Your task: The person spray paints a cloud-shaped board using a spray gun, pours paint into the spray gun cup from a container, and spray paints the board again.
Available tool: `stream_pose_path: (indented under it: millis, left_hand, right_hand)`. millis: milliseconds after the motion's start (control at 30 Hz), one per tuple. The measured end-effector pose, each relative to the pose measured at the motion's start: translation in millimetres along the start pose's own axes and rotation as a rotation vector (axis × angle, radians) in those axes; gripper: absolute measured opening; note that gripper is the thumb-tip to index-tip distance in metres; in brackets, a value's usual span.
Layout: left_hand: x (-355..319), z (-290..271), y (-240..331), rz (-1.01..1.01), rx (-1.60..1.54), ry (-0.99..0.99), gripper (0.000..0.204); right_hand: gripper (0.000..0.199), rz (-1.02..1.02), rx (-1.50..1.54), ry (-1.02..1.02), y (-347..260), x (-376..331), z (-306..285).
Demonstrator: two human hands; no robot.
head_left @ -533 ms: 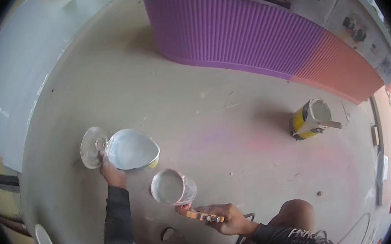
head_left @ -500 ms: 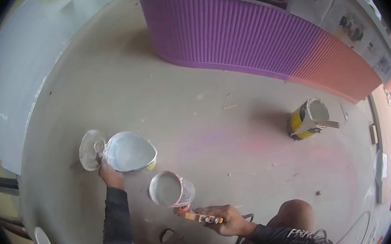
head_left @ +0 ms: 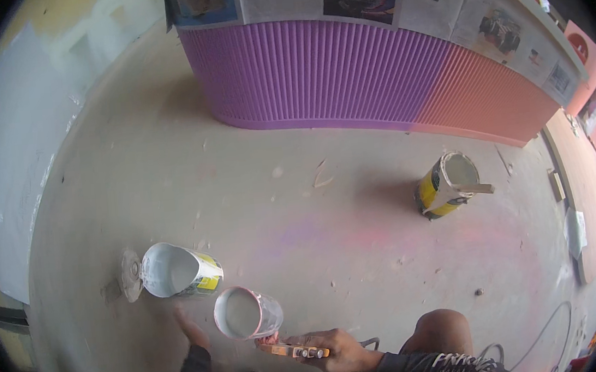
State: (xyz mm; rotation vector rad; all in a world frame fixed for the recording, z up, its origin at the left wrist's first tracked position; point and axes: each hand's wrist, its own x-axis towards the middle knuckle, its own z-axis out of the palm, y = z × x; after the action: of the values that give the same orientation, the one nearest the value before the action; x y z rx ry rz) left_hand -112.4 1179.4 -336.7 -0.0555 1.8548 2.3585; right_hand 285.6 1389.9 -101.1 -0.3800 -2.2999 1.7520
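rt hand (head_left: 341,350) gripping sprayer (head_left: 285,349), lt hand (head_left: 192,330) uncurled

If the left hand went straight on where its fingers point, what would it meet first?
Probably the left paint can, whose near side lies just ahead of the left hand; the hand's height is unclear.

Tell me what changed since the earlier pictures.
The left hand has let go of the can and drawn back toward the person; the can, seemingly held up before, now sits on the floor with its lid beside it. Unchanged: the right hand grips the orange gun with its cup, and the other can stands to the right.
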Motion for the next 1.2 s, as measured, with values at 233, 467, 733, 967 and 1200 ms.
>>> stream_pose_path:
  millis: [233, 467, 733, 967, 1200]
  left_hand:
    - [-69, 50, -19, -0.068, 0.094, -0.25, 0.062]
    - [-88, 84, 7, -0.106, 0.204, -0.461, 0.059]
    - [-97, 102, 51, -0.158, 0.344, -0.676, 0.055]
    - [-123, 110, 149, 0.042, 0.507, -0.801, 0.049]
    - [-173, 195, 259, 0.263, -0.237, -0.627, 0.038]
  right_hand:
    - [0.025, -0.105, 0.042, 0.066, 8, -1, -1]
    - [0.036, -0.032, 0.021, 0.0, 7, 1, -4]
    - [0.04, -0.022, 0.015, -0.001, 2, 0, -6]
    - [0.034, -0.01, 0.075, -0.006, -6, -21, -2]
    - [0.026, -0.04, -0.012, 0.049, -1, -16, -6]
